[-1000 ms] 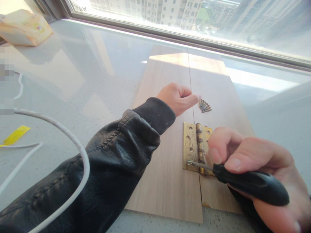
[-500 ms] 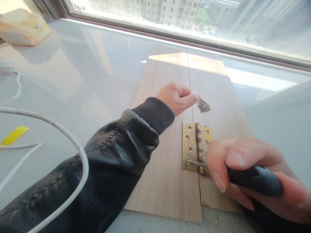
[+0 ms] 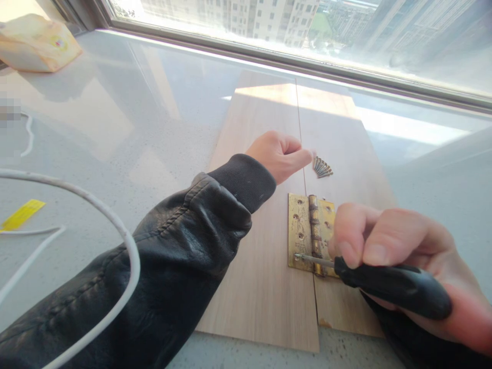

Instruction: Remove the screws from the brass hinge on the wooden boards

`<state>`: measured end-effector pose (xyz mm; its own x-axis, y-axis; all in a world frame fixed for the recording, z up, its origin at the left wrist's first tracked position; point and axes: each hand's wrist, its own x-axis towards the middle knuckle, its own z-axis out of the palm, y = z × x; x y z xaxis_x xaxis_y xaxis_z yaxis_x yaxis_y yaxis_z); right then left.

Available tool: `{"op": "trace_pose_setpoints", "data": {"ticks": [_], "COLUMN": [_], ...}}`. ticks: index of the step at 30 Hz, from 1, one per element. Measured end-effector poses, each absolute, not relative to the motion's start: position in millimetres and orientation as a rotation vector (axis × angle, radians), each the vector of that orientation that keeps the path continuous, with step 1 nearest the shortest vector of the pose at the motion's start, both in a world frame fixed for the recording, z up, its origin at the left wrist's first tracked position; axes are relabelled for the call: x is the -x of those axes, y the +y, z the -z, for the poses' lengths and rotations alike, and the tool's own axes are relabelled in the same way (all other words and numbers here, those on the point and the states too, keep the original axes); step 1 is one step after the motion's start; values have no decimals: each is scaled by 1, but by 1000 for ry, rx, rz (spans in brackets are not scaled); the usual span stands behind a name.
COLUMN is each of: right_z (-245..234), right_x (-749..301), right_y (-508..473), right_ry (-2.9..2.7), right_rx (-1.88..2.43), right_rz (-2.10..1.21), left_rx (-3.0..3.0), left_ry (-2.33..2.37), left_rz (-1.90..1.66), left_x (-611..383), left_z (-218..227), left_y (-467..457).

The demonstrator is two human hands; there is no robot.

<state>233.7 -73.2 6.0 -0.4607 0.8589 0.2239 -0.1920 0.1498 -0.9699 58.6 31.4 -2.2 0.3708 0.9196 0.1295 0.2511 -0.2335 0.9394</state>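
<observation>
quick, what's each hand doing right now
Left hand: curled shut by the screws, holding nothing visible.
Right hand: closed on the screwdriver.

1. I read strong daylight entering through the window (image 3: 307, 25) at the top; the view outside is washed out and hazy.
2. A sunlit band falls across the far end of the wooden boards (image 3: 269, 215); the near part lies in shade.
3. The tabletop (image 3: 154, 128) shows pale glare and soft reflections.
4. My right hand (image 3: 400, 256), close to the lens, appears soft and enlarged; edges bend slightly.
</observation>
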Motion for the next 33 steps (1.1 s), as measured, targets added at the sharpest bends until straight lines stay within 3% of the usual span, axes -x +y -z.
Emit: {"op": "trace_pose_setpoints", "data": {"ticks": [8, 14, 24, 33], "right_z": [-10, -7, -17, -12], "right_x": [-224, -228, -221, -229], "right_y": [-75, -82, -78, -77], "right_ry": [-1573, -1519, -1610, -1640], "right_rx": [507, 663, 799, 741], "right_rz": [-1549, -1549, -1279, -1322], "left_rx": [-1714, -1711, -1714, -1712], "left_ry": [1045, 1043, 1047, 1041], "left_rz": [-912, -916, -919, -912], "left_x": [-59, -59, -59, -59], "left_z": [3, 3, 2, 1], "left_y": [31, 32, 31, 31]}}
